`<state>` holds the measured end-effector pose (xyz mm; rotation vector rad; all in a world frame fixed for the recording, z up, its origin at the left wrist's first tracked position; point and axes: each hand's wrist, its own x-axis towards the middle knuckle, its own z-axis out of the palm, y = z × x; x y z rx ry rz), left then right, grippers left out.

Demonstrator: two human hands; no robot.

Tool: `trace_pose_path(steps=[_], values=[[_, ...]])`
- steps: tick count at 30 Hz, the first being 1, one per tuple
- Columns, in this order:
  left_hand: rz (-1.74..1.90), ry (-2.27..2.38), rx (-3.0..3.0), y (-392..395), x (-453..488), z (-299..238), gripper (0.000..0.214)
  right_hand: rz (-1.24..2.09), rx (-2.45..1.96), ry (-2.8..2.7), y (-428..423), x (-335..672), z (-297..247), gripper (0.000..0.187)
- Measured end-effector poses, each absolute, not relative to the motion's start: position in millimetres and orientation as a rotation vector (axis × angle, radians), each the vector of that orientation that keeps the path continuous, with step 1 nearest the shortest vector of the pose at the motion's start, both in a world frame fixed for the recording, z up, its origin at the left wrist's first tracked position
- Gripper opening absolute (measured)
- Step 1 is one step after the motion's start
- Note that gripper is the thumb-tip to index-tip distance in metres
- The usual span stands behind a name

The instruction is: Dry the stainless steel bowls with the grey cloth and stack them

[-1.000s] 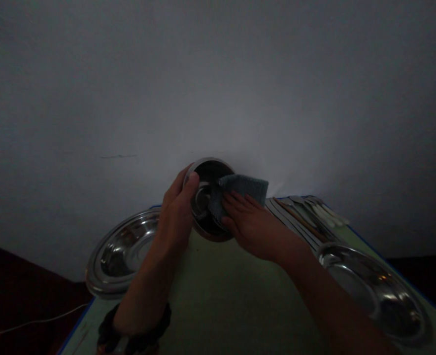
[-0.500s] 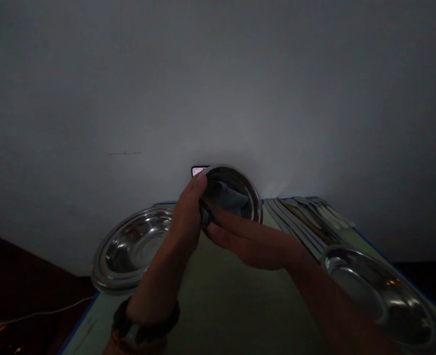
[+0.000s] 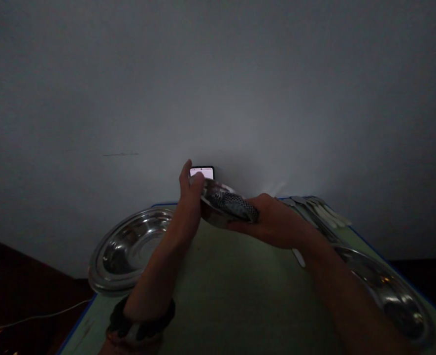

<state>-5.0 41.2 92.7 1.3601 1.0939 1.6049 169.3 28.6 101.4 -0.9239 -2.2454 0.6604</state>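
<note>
Above the middle of the table, my left hand [image 3: 191, 207] grips a small shiny metal bowl [image 3: 213, 218] by its left side, thumb on the rim. The bowl is tilted, so I see it nearly edge-on and its inside is mostly hidden. A grey cloth with a dark mesh-like pattern [image 3: 234, 204] lies over the rim. At the bowl's right side my right hand [image 3: 277, 222] is closed on the cloth, pressing it against the bowl. The right fingertips are partly hidden behind it.
At the left of the green table [image 3: 236, 296] stand wide metal basins [image 3: 101, 246], seemingly stacked. Another metal basin [image 3: 406, 301] is at the right, partly behind my forearm. Knives with pale handles [image 3: 330, 214] lie back right. A lit phone [image 3: 207, 172] leans against the wall.
The bowl has turned from showing its open inside to nearly edge-on. My right hand has moved with the cloth from inside the bowl to its right rim.
</note>
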Motion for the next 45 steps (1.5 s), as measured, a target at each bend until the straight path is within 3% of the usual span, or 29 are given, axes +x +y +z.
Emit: trace_pose_path(steps=[7,12,18,23,26,32,40,45], values=[[1.27,1.316,1.947,35.0,-20.7,99.4,0.034,1.092,-0.844,-1.831,45.9,198.9,96.4,0.027],[1.188,1.31,1.904,30.1,-20.6,104.6,0.04,0.917,-1.017,-1.617,53.0,200.3,92.9,0.035],[1.153,1.508,1.912,29.9,-15.2,105.4,0.043,0.332,-1.155,-1.557,42.9,188.7,105.4,0.039],[1.202,1.468,1.834,31.4,-18.7,102.1,0.041,0.567,-0.907,-2.191,22.1,174.6,112.8,0.049],[1.194,1.417,1.786,32.0,-20.4,101.0,0.039,0.714,-0.829,-2.208,19.2,173.9,115.0,0.055],[1.146,1.249,1.85,25.0,-15.3,108.5,0.038,0.578,-0.984,-2.055,26.6,169.9,110.8,0.028],[1.233,1.298,1.746,20.4,-17.0,114.3,0.037,0.676,-0.822,-1.927,39.4,164.3,98.9,0.031],[1.562,1.355,1.354,19.7,-12.2,115.4,0.037,0.834,-0.795,-1.598,48.2,167.9,93.0,0.034]])
